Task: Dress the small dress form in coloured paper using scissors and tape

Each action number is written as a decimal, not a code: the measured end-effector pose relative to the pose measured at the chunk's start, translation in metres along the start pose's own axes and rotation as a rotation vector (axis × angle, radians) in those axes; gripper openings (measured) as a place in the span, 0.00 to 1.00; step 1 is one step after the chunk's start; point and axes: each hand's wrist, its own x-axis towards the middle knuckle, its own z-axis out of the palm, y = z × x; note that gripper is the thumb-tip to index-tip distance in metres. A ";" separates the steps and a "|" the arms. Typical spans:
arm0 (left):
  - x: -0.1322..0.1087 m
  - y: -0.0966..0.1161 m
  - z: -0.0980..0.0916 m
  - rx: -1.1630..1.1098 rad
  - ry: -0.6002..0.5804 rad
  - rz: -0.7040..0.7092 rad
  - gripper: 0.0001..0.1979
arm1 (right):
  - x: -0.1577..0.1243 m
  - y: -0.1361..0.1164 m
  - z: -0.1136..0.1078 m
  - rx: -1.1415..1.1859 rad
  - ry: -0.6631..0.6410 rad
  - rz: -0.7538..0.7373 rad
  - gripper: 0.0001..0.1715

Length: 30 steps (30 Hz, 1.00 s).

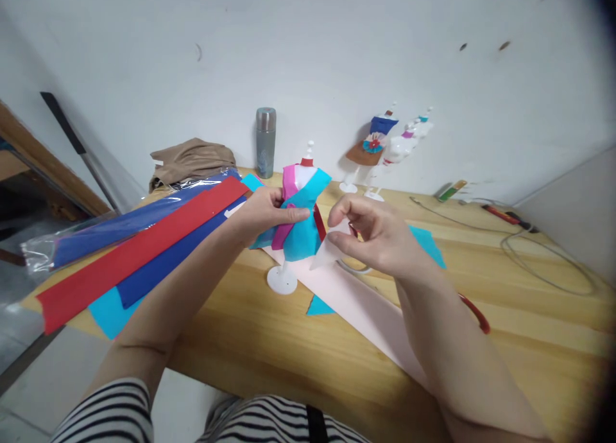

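A small white mannequin [306, 167] on a round base [282, 280] stands mid-table, dressed in cyan and magenta paper [302, 234]. My left hand [266, 213] is closed on the paper at the mannequin's waist, thumb pressing the cyan piece. To its right, my right hand [373, 231] pinches a small pale pink paper triangle [327, 253] between thumb and fingers. A long pale pink sheet [366, 311] lies on the table under my right forearm.
Long red [139, 250] and blue [163, 260] paper strips and a plastic sleeve lie at left. A grey flask [265, 141], brown cloth [192, 160] and two dressed mannequins [380, 147] stand at the back. Cables [529, 250] and red-handled scissors [474, 311] are at right.
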 end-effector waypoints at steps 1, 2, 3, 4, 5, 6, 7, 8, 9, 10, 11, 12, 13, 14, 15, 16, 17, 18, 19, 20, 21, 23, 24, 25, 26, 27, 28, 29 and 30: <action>-0.001 0.000 0.000 -0.006 -0.015 -0.002 0.22 | 0.000 0.001 0.000 -0.005 0.008 -0.026 0.05; -0.002 0.001 0.001 -0.007 -0.026 -0.001 0.22 | 0.000 0.002 0.001 -0.006 0.019 -0.047 0.07; -0.004 0.001 0.001 -0.002 -0.030 0.001 0.21 | 0.000 0.002 0.001 -0.004 0.032 -0.066 0.10; -0.005 0.001 0.002 0.010 -0.030 0.001 0.21 | 0.000 0.003 0.002 -0.006 0.043 -0.077 0.12; -0.006 0.002 0.002 0.025 -0.026 -0.002 0.20 | -0.001 0.004 0.002 -0.009 0.052 -0.082 0.13; -0.007 0.002 0.003 0.038 -0.020 -0.005 0.20 | -0.001 0.004 0.003 -0.014 0.059 -0.082 0.14; -0.008 0.002 0.004 0.043 -0.017 -0.006 0.20 | -0.001 0.004 0.004 -0.016 0.064 -0.077 0.14; -0.008 0.002 0.005 0.040 -0.021 -0.005 0.19 | -0.001 0.003 0.005 -0.016 0.067 -0.076 0.15; -0.009 0.003 0.006 0.028 -0.033 -0.003 0.19 | -0.001 0.003 0.006 -0.016 0.070 -0.076 0.15; -0.009 0.003 0.007 0.008 -0.049 -0.003 0.19 | -0.001 0.002 0.007 -0.018 0.071 -0.077 0.15; -0.009 0.004 0.007 -0.015 -0.066 -0.005 0.20 | -0.001 0.001 0.008 -0.021 0.071 -0.082 0.15; -0.010 0.004 0.008 -0.036 -0.083 -0.008 0.20 | -0.001 0.000 0.009 -0.025 0.072 -0.089 0.14; -0.010 0.005 0.008 -0.054 -0.096 -0.012 0.21 | 0.000 -0.001 0.010 -0.031 0.075 -0.099 0.14; -0.010 0.005 0.008 -0.065 -0.103 -0.016 0.21 | 0.000 -0.002 0.011 -0.038 0.083 -0.109 0.13; -0.011 0.006 0.008 -0.070 -0.103 -0.019 0.21 | 0.000 -0.002 0.012 -0.045 0.093 -0.117 0.13; -0.011 0.006 0.008 -0.069 -0.101 -0.020 0.21 | 0.000 -0.003 0.012 -0.048 0.105 -0.122 0.13; -0.011 0.006 0.008 -0.064 -0.099 -0.020 0.21 | 0.000 -0.003 0.013 -0.051 0.115 -0.118 0.13; -0.012 0.006 0.007 -0.059 -0.099 -0.021 0.21 | 0.000 -0.004 0.013 -0.053 0.127 -0.108 0.12; -0.012 0.006 0.007 -0.052 -0.101 -0.020 0.21 | 0.000 -0.004 0.013 -0.055 0.134 -0.092 0.12; -0.012 0.006 0.007 -0.044 -0.106 -0.019 0.22 | 0.000 -0.005 0.013 -0.058 0.140 -0.071 0.11; -0.012 0.006 0.007 -0.039 -0.113 -0.017 0.22 | 0.001 -0.006 0.013 -0.062 0.143 -0.050 0.10; -0.013 0.006 0.007 -0.038 -0.130 -0.012 0.23 | 0.001 -0.007 0.012 -0.062 0.144 -0.016 0.11; -0.013 0.007 0.007 -0.041 -0.140 -0.011 0.23 | 0.001 -0.008 0.012 -0.054 0.143 -0.002 0.11; -0.013 0.007 0.008 -0.043 -0.146 -0.013 0.23 | 0.001 -0.008 0.011 -0.042 0.138 0.014 0.12; -0.014 0.007 0.008 -0.044 -0.149 -0.016 0.23 | 0.002 -0.008 0.011 -0.027 0.132 0.032 0.13; -0.014 0.008 0.008 -0.043 -0.144 -0.021 0.22 | 0.002 -0.009 0.011 -0.012 0.123 0.053 0.14; -0.014 0.008 0.008 -0.039 -0.131 -0.029 0.22 | 0.002 -0.009 0.010 -0.001 0.116 0.073 0.14; -0.014 0.007 0.008 -0.036 -0.116 -0.035 0.22 | 0.002 -0.009 0.010 0.003 0.112 0.089 0.14; -0.013 0.007 0.008 -0.035 -0.104 -0.037 0.22 | 0.002 -0.009 0.010 0.002 0.113 0.098 0.14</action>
